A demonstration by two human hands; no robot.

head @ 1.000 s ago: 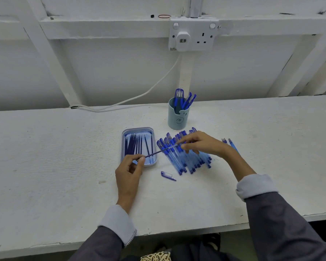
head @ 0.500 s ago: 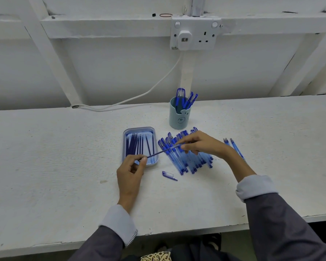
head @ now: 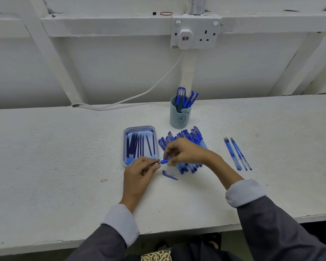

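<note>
No lettering is legible; the blue-grey cup [head: 175, 114] bears only a small round emblem with two strokes.

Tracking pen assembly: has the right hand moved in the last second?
Yes. The right hand has come leftward and nearer, toward the near right corner of the tray and the left hand.

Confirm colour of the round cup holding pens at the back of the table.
The round plastic cup is pale blue-grey; the head view shows it best.
</note>
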